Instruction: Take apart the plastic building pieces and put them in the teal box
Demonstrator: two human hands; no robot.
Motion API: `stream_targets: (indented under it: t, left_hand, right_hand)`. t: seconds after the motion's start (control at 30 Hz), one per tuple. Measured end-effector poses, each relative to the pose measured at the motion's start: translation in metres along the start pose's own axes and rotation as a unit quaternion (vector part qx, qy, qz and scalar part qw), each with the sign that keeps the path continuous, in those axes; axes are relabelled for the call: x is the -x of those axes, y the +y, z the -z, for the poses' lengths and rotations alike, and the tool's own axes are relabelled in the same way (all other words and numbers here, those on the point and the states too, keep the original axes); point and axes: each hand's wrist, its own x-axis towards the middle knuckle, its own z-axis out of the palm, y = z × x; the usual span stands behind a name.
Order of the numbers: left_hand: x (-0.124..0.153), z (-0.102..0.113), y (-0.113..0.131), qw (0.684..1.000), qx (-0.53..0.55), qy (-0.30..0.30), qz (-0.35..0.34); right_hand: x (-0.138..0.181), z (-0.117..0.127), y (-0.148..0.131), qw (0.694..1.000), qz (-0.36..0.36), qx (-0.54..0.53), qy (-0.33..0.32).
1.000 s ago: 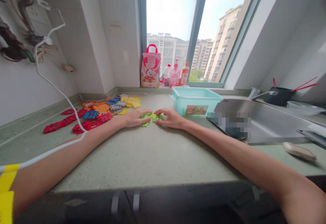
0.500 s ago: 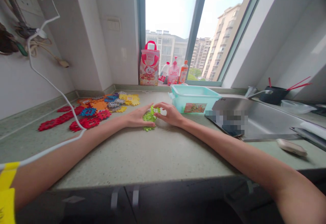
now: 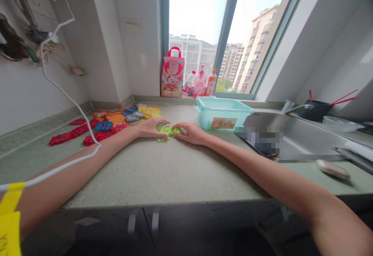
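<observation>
Light-green plastic interlocking building pieces [image 3: 164,130] lie on the counter between my two hands. My left hand [image 3: 147,128] curves round them from the left, its thumb on the near side and its fingers on the far side. From the right, my right hand [image 3: 190,133] grips a green piece [image 3: 176,130] at the edge of the group, between thumb and fingers. Whether that piece is joined to the others, I cannot tell. Left of my hands spreads a pile of similar pieces: red [image 3: 71,133], blue [image 3: 103,125], orange [image 3: 112,116], grey [image 3: 132,117] and yellow [image 3: 153,111].
A teal plastic tub [image 3: 224,109] stands behind my right hand, beside the sink [image 3: 303,135]. A dark flat device [image 3: 259,147] rests at the sink's edge. A white cable [image 3: 72,100] hangs across my left forearm. Bottles [image 3: 200,83] and a pink bag [image 3: 172,78] line the windowsill.
The green piece in my right hand has come down from a raised, tilted pose to lie nearly flat beside the other green pieces. My left hand has shifted slightly left.
</observation>
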Motion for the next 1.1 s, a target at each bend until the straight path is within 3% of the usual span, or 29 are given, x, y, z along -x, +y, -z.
stream_targets:
  t: [0.17,0.33,0.53,0.7,0.93,1.1]
  left_hand:
    - [0.001,0.003,-0.001,0.999,0.006,0.015,-0.028]
    - [0.002,0.001,-0.002,0.999,0.002,0.027,-0.037]
    - [-0.002,-0.009,0.017,0.999,-0.005,0.039,-0.037]
    - [-0.007,-0.016,0.03,0.995,0.082,0.031,-0.045]
    - [-0.007,-0.014,0.002,0.996,0.065,0.055,-0.02]
    - [-0.007,-0.013,0.0,0.996,-0.013,0.08,-0.023]
  right_hand:
    - [0.0,0.002,-0.001,0.998,-0.051,0.02,0.015]
    - [0.002,0.003,0.008,0.988,-0.118,0.071,0.071]
    - [0.004,0.007,0.005,0.986,-0.057,0.017,0.157]
    - [0.005,0.009,-0.011,0.99,0.001,0.008,0.141]
    - [0.008,0.015,-0.008,0.989,-0.022,0.046,0.141]
    - [0.009,0.014,-0.006,0.993,-0.032,0.114,0.02]
